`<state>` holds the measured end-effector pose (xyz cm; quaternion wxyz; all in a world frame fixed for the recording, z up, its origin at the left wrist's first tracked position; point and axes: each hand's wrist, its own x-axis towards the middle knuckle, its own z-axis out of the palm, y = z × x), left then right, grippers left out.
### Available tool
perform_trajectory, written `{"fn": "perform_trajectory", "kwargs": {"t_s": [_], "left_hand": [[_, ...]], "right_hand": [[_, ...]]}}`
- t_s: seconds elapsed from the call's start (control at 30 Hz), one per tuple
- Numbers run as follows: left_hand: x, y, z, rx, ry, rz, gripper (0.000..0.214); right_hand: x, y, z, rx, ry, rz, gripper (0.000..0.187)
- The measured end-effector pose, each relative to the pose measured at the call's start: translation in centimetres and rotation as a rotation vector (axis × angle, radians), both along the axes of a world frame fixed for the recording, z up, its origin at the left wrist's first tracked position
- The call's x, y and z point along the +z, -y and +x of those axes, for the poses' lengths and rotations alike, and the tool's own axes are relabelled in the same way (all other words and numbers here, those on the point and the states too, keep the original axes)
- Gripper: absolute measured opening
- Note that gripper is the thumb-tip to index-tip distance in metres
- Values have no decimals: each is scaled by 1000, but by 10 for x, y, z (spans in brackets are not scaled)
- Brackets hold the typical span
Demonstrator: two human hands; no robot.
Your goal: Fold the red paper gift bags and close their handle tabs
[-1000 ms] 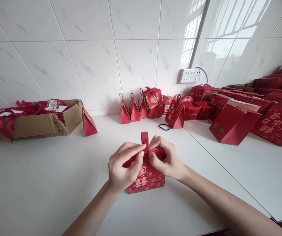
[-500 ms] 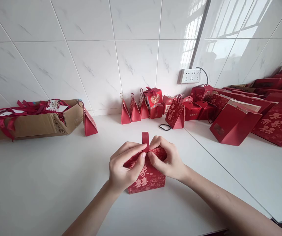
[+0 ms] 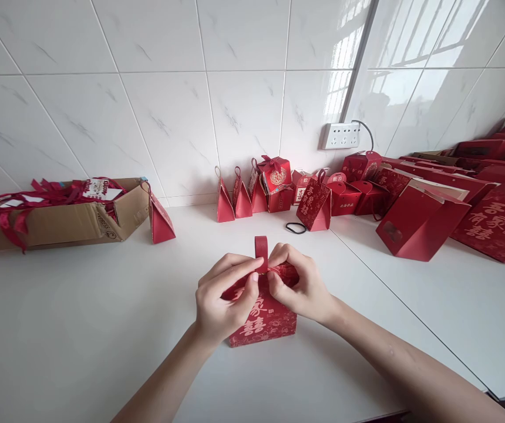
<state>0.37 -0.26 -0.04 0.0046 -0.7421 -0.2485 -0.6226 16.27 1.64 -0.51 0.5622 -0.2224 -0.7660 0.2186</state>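
Note:
A red gift box (image 3: 274, 326) with pale characters and a floral print stands upright on the white table in front of me. From its top rises a dark red ribbon loop (image 3: 261, 249). My left hand (image 3: 226, 294) pinches the box's top edge at the left of the loop's foot, index finger against the ribbon. My right hand (image 3: 299, 281) is closed on the top edge to the right, with thumb and forefinger near the loop. The hands partly cover the upper part of the box.
A cardboard carton (image 3: 59, 226) of red ribbons and tags sits at the left, beside a small red triangular box (image 3: 161, 220). Several small red boxes line the wall. Larger red boxes (image 3: 424, 220) are piled at the right. A black loop (image 3: 295, 228) lies behind the hands.
My right thumb has shifted slightly to the right, away from the left thumb. The box and ribbon loop stay nearly in place.

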Motion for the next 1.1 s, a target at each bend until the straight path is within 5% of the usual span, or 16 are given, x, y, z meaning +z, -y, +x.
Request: {"fn": "perform_trajectory", "kwargs": {"t_s": [1.1], "left_hand": [[-1,-2,-1,-99,-9,17,40]], "right_hand": [[1,0,1,28,-9,12,11]]}}
